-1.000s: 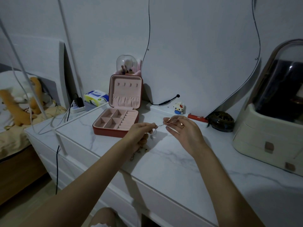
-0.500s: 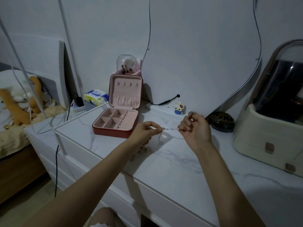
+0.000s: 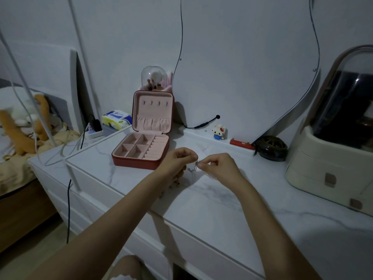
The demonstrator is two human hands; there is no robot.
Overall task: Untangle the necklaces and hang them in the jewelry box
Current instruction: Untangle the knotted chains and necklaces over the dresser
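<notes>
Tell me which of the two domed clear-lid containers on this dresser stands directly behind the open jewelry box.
The small clear dome holding brushes, right behind the jewelry box lid. The other, the large cream organizer, stands at the far right.

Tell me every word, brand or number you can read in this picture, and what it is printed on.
None can be read.
Tissue pack: blue and yellow print, too blurred to read.
Red bar by the mirror: small marks, too small to read.
Jewelry box: no lettering shows.
Block-built figure: no lettering shows.
</notes>
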